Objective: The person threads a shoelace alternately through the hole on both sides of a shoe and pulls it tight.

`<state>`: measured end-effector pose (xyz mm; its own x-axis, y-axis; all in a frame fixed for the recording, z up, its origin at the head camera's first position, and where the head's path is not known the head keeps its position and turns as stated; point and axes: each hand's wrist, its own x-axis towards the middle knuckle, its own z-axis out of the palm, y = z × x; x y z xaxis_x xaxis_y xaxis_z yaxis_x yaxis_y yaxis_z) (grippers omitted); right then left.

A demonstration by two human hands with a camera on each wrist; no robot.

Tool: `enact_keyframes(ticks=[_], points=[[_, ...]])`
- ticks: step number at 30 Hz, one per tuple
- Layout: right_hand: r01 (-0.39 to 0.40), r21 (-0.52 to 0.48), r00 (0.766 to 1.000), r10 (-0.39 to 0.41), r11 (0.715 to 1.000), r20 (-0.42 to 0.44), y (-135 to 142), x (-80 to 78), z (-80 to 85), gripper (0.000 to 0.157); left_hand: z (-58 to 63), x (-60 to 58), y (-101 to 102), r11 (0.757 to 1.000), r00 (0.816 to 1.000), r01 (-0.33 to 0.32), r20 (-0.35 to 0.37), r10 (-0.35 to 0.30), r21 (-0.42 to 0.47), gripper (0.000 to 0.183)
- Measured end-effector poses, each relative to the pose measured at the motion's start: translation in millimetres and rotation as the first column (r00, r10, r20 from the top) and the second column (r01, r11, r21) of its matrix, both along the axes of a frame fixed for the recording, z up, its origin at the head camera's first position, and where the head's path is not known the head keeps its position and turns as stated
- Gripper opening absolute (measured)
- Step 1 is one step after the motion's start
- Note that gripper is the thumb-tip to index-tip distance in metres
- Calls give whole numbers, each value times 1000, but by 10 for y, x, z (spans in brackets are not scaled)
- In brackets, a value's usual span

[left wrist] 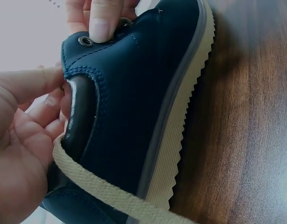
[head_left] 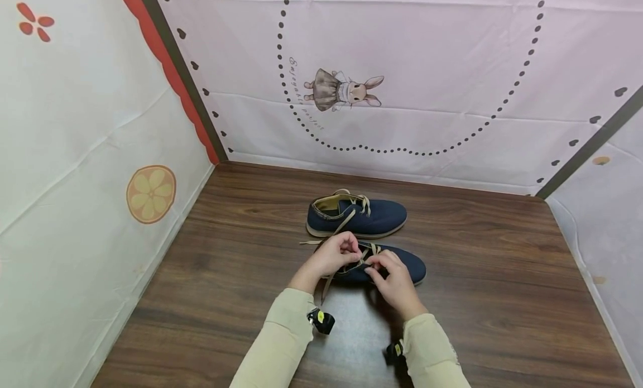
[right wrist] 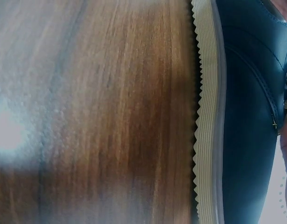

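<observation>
A navy shoe (head_left: pixel 409 265) with a ridged tan sole (right wrist: pixel 206 116) stands on the table, toe to the right. My left hand (head_left: pixel 334 255) is over its opening, thumb and fingers pinched together by the tan shoelace (head_left: pixel 375 248); the fingertips are partly hidden behind the shoe's edge in the left wrist view. With thumb outside and fingers behind, my right hand (head_left: pixel 394 279) grips the near eyelet flap (left wrist: pixel 75 53), beside a bare metal eyelet (left wrist: pixel 85 41). One loose lace end (left wrist: pixel 101 186) hangs over the shoe's near side.
Just behind stands a second navy shoe (head_left: pixel 382 218), also toe right, its tan lace (head_left: pixel 346 220) trailing toward the near shoe. Printed white cloth (head_left: pixel 427 70) walls off the back and both sides of the wooden table (head_left: pixel 241 226).
</observation>
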<state>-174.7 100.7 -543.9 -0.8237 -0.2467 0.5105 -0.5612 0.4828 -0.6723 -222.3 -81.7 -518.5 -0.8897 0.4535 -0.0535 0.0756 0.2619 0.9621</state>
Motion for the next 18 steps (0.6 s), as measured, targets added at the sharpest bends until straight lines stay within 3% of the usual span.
enact_keyframes(ticks=[9, 14, 18], points=[[58, 25, 994, -60, 998, 91, -19, 10, 34, 16, -32, 2, 7, 999, 998, 47, 36, -47, -7, 15], [68, 125, 997, -72, 990, 30, -42, 34, 41, 29, -42, 6, 4, 998, 999, 29, 38, -27, -64, 10], [87, 194, 996, -83, 977, -26, -51, 45, 38, 24, -54, 29, -40, 1000, 1000, 23, 8, -23, -3, 10]])
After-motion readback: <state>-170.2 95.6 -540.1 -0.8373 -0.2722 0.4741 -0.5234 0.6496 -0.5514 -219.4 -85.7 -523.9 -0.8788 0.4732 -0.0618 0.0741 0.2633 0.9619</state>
